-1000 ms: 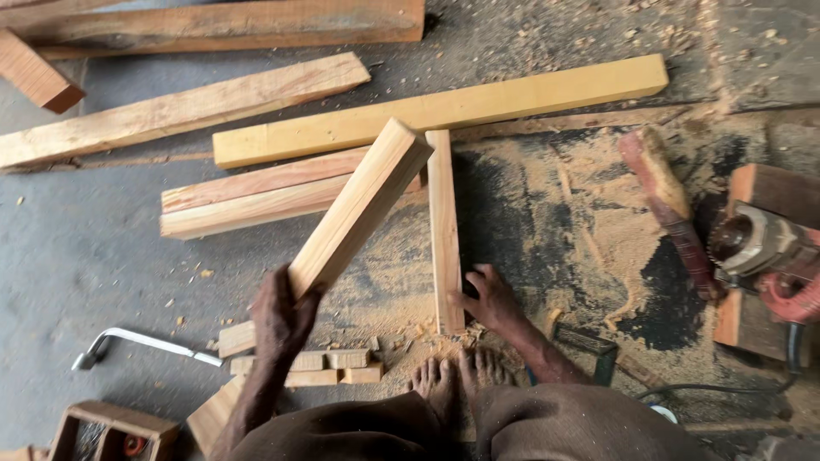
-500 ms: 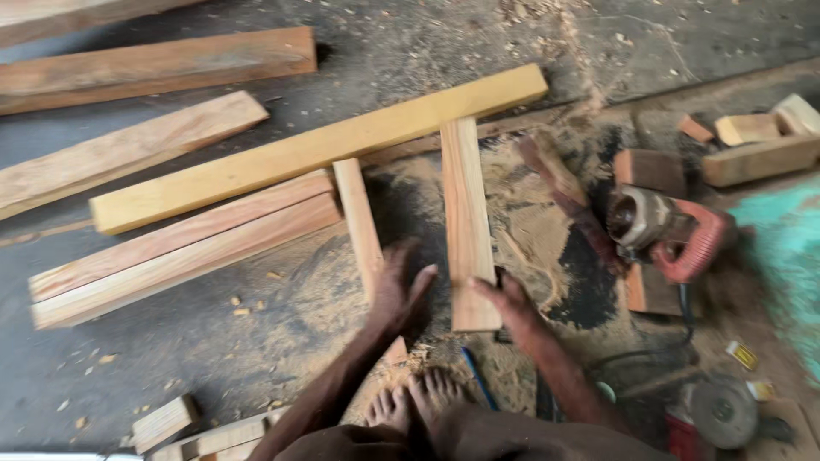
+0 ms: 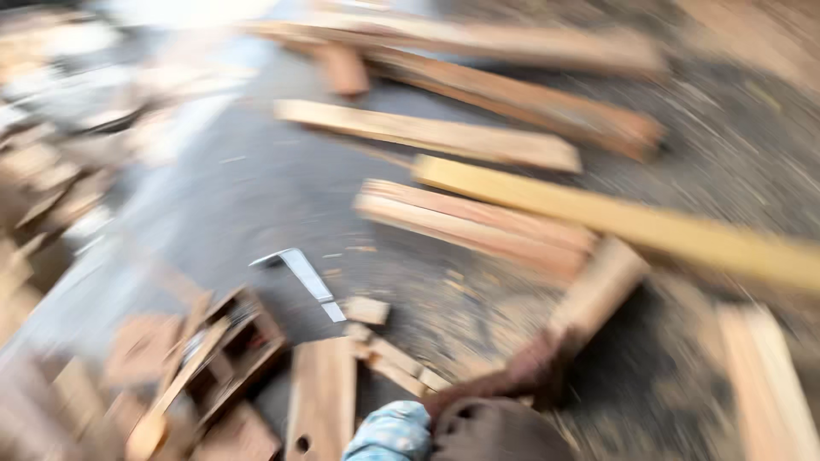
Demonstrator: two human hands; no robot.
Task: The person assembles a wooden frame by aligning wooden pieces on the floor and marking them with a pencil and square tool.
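The picture is heavily blurred by motion. My left hand [image 3: 534, 369] reaches out from the bottom edge and closes on the near end of a short wooden plank [image 3: 598, 292] lying on the dusty floor. Just beyond it lie a pair of reddish planks [image 3: 478, 224] and a long yellow beam [image 3: 649, 226]. My right hand is out of view. My knee [image 3: 504, 431] and a blue-patterned cloth [image 3: 389, 431] show at the bottom.
A metal square [image 3: 299, 273] lies on the grey floor to the left, near small wood blocks [image 3: 367, 309]. A wooden box [image 3: 231, 350] and a board with a hole [image 3: 320, 401] sit at bottom left. More planks [image 3: 427, 132] lie farther back; another plank [image 3: 764, 384] is at right.
The view has swung sharply left, bringing the metal square and wooden box into sight. The power tool and my right hand have left the picture. My left hand stays on the short plank.
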